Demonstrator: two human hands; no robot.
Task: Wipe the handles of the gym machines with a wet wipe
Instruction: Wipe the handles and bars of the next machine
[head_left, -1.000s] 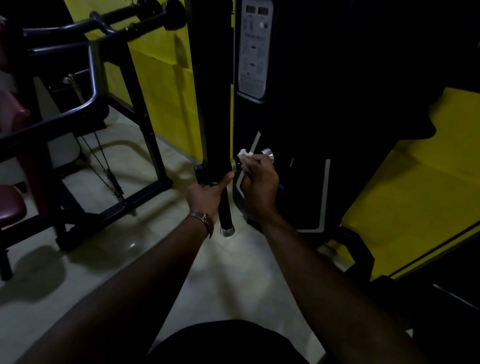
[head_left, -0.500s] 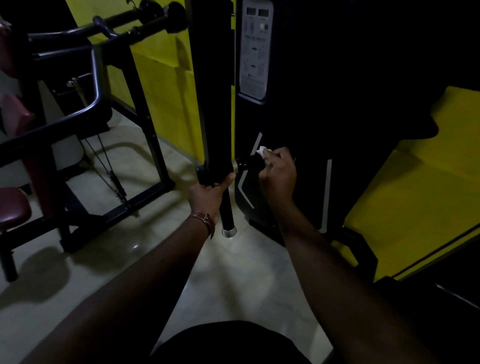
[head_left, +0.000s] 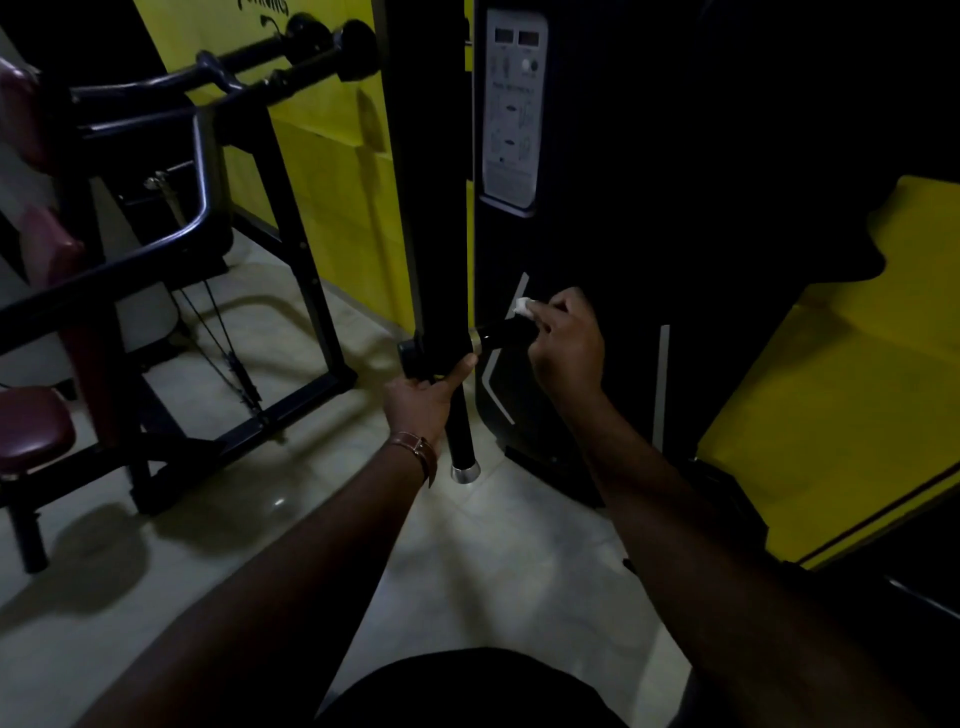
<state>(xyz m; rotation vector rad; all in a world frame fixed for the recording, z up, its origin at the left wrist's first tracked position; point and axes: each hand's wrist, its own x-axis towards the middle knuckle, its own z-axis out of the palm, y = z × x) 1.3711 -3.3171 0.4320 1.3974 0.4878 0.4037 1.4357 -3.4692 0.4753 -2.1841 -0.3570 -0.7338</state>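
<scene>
A black machine arm (head_left: 436, 218) hangs down in the middle of the view and ends in a handle with a silver cap (head_left: 465, 474). A short black side handle (head_left: 501, 332) sticks out to the right of it. My left hand (head_left: 423, 397) grips the hanging arm just below that joint, thumb up against it. My right hand (head_left: 566, 345) is curled round the outer end of the side handle with a white wet wipe (head_left: 523, 306) bunched under its fingers; only a corner of the wipe shows.
A black weight-stack housing with a grey instruction panel (head_left: 511, 109) stands right behind the handles. Another machine with dark tube bars (head_left: 171, 239) and maroon pads (head_left: 31, 428) fills the left. Yellow wall (head_left: 332, 156) behind, pale tiled floor (head_left: 493, 561) below.
My right hand has slid with the wipe from the inner part of the side handle out to its end. My left hand has kept its grip on the arm.
</scene>
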